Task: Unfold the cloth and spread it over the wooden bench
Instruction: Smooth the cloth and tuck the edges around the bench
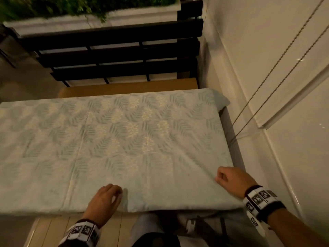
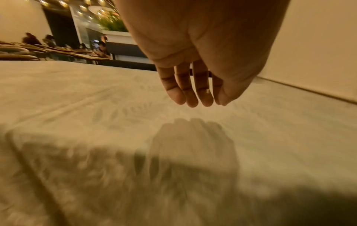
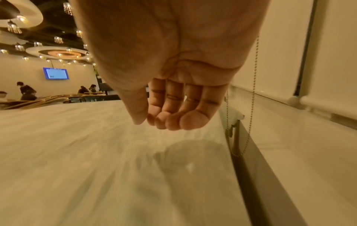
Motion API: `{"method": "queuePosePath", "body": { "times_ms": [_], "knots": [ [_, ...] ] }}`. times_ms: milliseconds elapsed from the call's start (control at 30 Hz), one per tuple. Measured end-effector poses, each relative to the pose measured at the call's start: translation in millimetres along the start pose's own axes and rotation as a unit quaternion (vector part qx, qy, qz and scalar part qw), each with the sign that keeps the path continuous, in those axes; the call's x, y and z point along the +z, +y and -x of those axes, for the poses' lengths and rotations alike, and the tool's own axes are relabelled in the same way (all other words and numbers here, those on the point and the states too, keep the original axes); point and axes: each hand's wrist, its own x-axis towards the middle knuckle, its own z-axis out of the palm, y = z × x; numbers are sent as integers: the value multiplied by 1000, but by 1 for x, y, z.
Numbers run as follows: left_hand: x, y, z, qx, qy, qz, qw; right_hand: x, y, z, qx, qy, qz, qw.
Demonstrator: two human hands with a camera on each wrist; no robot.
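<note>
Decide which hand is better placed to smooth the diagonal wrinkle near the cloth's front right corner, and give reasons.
Probably the right hand: it hovers beside that wrinkle on the leaf-patterned cloth, holding nothing. The left hand hovers farther left, near the front edge's middle.

1. We take this for a restaurant or café hall: rows of tables (image 2: 77,53) and curved wooden chairs (image 2: 17,52) fill the room, with people (image 3: 26,91) seated and standing among them.
2. Ring-shaped ceiling lights (image 3: 58,52) with hanging pendants glow overhead.
3. A wall screen (image 3: 56,73) shows blue.
4. A white planter (image 1: 92,20) with greenery stands behind a dark slatted bench (image 1: 115,50).
5. Roller blinds (image 1: 293,97) with bead chains (image 3: 253,91) cover the window side.
</note>
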Motion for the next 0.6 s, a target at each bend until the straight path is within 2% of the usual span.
{"method": "queuePosePath", "body": {
  "times_ms": [133,267,500,600],
  "knots": [
    [-41,-34,-77,-61,51,7,997,-32,-23,-80,8,47,-23,999],
    [-81,-81,-185,-122,75,-1,990,-64,-58,-169,6,78,-33,996],
    [-135,-175,-385,-154,40,-22,987,-102,-119,-367,43,103,-7,994],
    [-133,-211,-455,-161,41,-54,985,-114,-122,-437,74,131,8,989]
  ]
}}
